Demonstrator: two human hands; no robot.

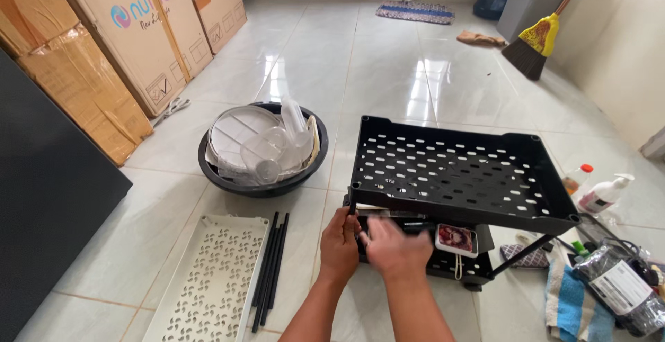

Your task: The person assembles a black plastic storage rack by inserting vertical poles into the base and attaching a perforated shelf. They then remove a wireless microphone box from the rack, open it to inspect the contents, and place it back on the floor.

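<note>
A black perforated plastic shelf rack (457,169) stands on the tiled floor, its top tray raised on thin black posts above a lower tray (457,262). My left hand (339,245) grips the front left corner post just under the top tray. My right hand (396,246) is beside it, fingers curled and blurred, at the front edge of the lower tray; whether it holds anything is unclear. A small white-framed object with a red picture (456,239) lies on the lower tray, right of my hands.
A white perforated tray (208,280) and several loose black rods (270,266) lie at the lower left. A black basin (263,149) holds white plates and clear cups. Cardboard boxes (138,30) line the left. Bottles (603,193), cloths and a bag (616,286) sit right; a broom (537,41) leans far right.
</note>
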